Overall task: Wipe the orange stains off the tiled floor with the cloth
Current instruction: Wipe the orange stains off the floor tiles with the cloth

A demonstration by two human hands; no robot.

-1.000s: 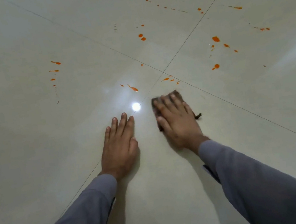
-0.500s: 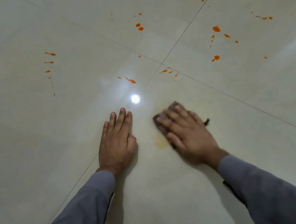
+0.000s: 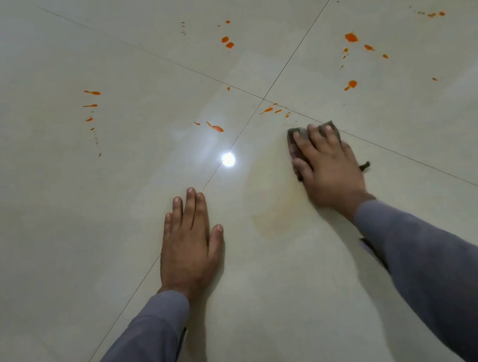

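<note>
Glossy cream ceramic tiled floor fills the view; 2 thin dark grout lines cross near centre, beside a round white light reflection.

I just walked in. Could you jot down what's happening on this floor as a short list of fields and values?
activity: a person wiping a tiled floor
right hand: pressing flat on a dark cloth
left hand: flat on the floor, holding nothing
orange stains: many spots ahead and to both sides, not yet wiped
nearest spots: just beyond the cloth, at the tile joint
smear: faint yellowish patch between the hands
clothing: grey sleeves
</note>
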